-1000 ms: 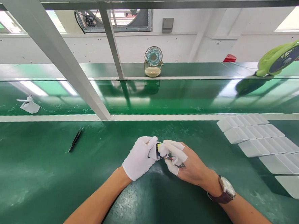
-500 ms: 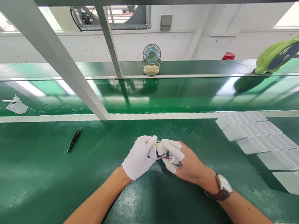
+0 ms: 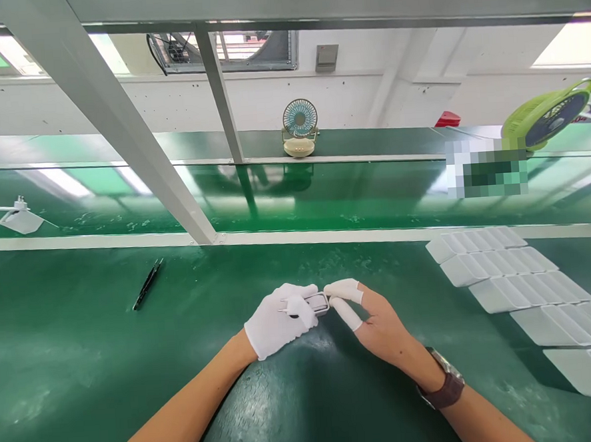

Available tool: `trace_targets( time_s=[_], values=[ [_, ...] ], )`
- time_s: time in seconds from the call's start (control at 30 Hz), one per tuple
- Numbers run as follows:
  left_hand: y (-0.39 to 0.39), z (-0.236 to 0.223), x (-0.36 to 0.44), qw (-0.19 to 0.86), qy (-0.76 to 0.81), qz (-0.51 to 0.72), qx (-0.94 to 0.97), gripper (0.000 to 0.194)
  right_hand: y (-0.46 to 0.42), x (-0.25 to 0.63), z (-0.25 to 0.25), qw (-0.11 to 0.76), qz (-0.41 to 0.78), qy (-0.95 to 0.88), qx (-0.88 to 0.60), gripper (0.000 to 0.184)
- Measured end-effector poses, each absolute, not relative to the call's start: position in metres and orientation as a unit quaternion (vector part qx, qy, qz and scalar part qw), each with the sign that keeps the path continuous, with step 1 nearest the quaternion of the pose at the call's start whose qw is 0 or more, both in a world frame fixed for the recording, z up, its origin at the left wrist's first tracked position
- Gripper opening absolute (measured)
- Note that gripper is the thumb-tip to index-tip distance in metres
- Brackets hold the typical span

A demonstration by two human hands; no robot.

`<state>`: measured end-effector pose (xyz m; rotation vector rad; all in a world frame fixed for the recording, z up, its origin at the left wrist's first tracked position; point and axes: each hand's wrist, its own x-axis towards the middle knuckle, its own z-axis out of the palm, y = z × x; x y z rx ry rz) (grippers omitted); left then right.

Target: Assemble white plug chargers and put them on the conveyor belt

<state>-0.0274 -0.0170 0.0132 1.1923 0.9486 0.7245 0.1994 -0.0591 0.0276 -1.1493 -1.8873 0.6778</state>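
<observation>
A small white plug adapter [image 3: 318,303] with metal prongs on its left end lies across the fingers of my left hand [image 3: 281,318]. That hand wears a white glove and is closed around the adapter, covering much of its body. My right hand [image 3: 374,316] has white covers on its fingers and a watch at the wrist. Its thumb and forefinger come together on the adapter's right end, which appears open like a frame. What lies inside the casing is too small to make out.
Black tweezers [image 3: 148,284] lie on the green table [image 3: 84,367] to the left. Rows of white translucent trays [image 3: 530,293] stand at the right. A white part with prongs [image 3: 21,216] sits on the ledge behind, with a small fan [image 3: 299,124] and a green fan [image 3: 544,119] farther back.
The adapter has turned, so its prongs point left and its end faces right. The yellow part and wires seen earlier between my hands no longer show. My right fingers have drawn together at its end.
</observation>
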Motion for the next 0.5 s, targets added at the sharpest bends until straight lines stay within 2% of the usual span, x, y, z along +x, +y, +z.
trace_targets(
  time_s=[0.1,0.2,0.3,0.5],
  values=[
    [-0.016,0.017,-0.033,0.583,0.434,0.304,0.616,0.036,-0.056,0.197,0.013,0.397,0.192,-0.780,-0.444,0.031],
    [-0.015,0.021,-0.033,0.528,0.472,0.258,0.657,0.025,-0.055,0.195,0.003,0.354,0.122,-0.825,-0.423,0.036],
    [-0.014,0.025,-0.029,0.531,0.494,0.232,0.648,0.029,-0.055,0.194,-0.002,0.322,0.087,-0.849,-0.411,0.038],
    [-0.015,0.020,-0.023,0.601,0.487,0.270,0.573,0.053,-0.055,0.192,-0.002,0.304,0.076,-0.861,-0.400,0.043]
  ],
)
